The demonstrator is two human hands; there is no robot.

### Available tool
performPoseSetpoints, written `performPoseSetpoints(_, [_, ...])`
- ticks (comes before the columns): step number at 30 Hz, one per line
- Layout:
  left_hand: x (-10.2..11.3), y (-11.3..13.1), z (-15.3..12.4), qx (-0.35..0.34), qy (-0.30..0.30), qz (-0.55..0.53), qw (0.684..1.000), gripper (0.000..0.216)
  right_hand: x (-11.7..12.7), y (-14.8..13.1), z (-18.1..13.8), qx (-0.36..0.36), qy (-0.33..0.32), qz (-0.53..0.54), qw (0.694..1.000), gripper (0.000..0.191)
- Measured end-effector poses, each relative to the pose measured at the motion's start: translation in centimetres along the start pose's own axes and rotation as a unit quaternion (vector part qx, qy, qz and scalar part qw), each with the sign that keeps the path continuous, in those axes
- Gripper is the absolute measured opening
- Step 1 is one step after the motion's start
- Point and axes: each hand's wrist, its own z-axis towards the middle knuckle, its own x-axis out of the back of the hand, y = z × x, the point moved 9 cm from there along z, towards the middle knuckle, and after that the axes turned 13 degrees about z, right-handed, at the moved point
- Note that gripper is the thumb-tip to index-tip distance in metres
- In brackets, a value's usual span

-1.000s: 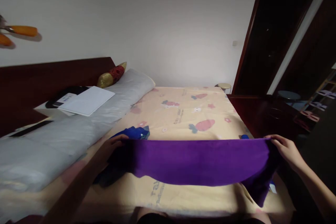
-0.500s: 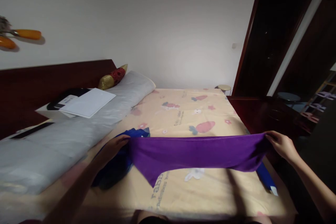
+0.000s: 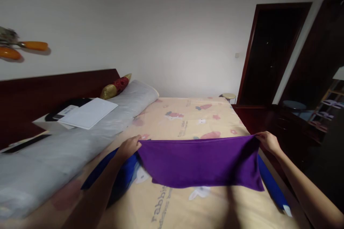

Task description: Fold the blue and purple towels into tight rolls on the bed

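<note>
A purple cloth hangs stretched between my two hands, its top edge nearly straight and its lower part drooping over the bed. My left hand pinches the upper left corner. At the upper right corner my right hand grips it the same way, fingers closed. Below my left forearm lies a crumpled blue cloth on the bed. Beside the bed's right edge rests a folded blue item with a white tag, partly hidden by the purple cloth.
A long grey plastic-wrapped bolster lies along the headboard on the left. White boards rest on it, near a red and gold cushion. Stools and a shoe rack stand at the right.
My hands have come slightly closer together. The purple cloth's lower edge has swung down and opened out into a fuller rectangle. The view has tilted up a little.
</note>
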Motion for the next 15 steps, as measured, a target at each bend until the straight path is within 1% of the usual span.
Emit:
performPoseSetpoints(4, [1.1, -0.4, 2.2, 0.005, 0.05, 0.066, 0.997, 0.018, -0.5, -1.1, 2.2, 0.009, 0.036, 0.032, 0.999, 0.033])
performPoseSetpoints(7, [2.7, -1.2, 3.7, 0.017, 0.102, 0.095, 0.99, 0.024, 0.4, -2.0, 3.6, 0.01, 0.08, 0.059, 0.995, 0.041])
performPoseSetpoints(9, [3.9, -2.1, 4.1, 0.03, 0.136, 0.112, 0.984, 0.027, 1.4, -2.5, 4.0, 0.009, 0.105, 0.08, 0.991, 0.047])
performPoseSetpoints(11, [5.1, -2.7, 3.5, 0.025, 0.183, 0.135, 0.974, 0.028, 2.2, -3.0, 3.7, 0.014, 0.113, 0.106, 0.988, 0.051])
performPoseSetpoints(12, [5.5, -2.9, 2.8, 0.015, 0.202, 0.146, 0.968, 0.028, 2.5, -3.2, 3.2, 0.02, 0.103, 0.131, 0.986, 0.05])
performPoseSetpoints(14, [5.1, -3.2, 0.7, -0.015, 0.218, 0.16, 0.963, 0.027, 2.4, -3.3, 1.7, 0.029, 0.066, 0.201, 0.977, 0.048])
performPoseSetpoints(15, [4.2, -3.3, -0.6, -0.033, 0.21, 0.162, 0.964, 0.026, 2.1, -3.1, 0.6, 0.027, 0.041, 0.236, 0.97, 0.046])
